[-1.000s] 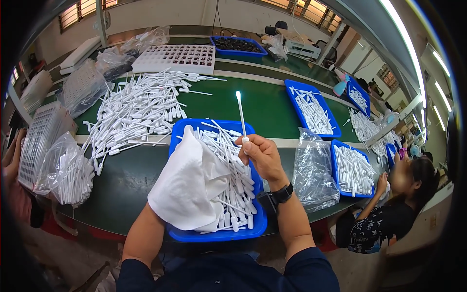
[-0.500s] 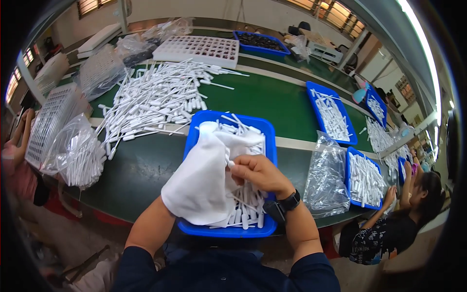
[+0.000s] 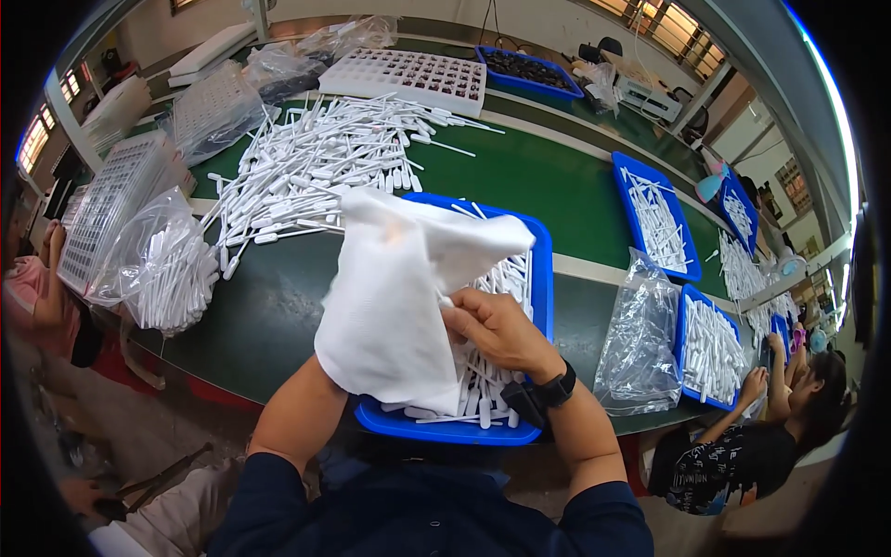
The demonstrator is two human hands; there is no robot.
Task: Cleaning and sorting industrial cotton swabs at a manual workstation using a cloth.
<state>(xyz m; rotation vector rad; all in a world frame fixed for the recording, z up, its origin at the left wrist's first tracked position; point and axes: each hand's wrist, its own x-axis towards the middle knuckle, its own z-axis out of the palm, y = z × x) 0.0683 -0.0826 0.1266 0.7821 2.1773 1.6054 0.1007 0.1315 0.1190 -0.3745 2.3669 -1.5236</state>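
Left hand: under the cloth (image 3: 385, 306); its grip cannot be told.
Right hand (image 3: 498, 331): fingers curled together at the cloth's edge; grip content unclear.
Droppers (image 3: 485, 412): in the tray (image 3: 545, 311), partly beneath cloth.
Tray's near rim: by the table (image 3: 264, 320) edge.
Open room: bare belt (image 3: 543, 186) beyond.

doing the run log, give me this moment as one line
left hand: under white cloth | right hand: at cloth's edge, grip contents unclear | below: white droppers in blue tray | beyond: dropper pile

cloth (image 3: 385, 306): white | droppers (image 3: 485, 410): white | tray (image 3: 445, 433): blue | belt (image 3: 548, 167): green | wristwatch (image 3: 558, 387): black
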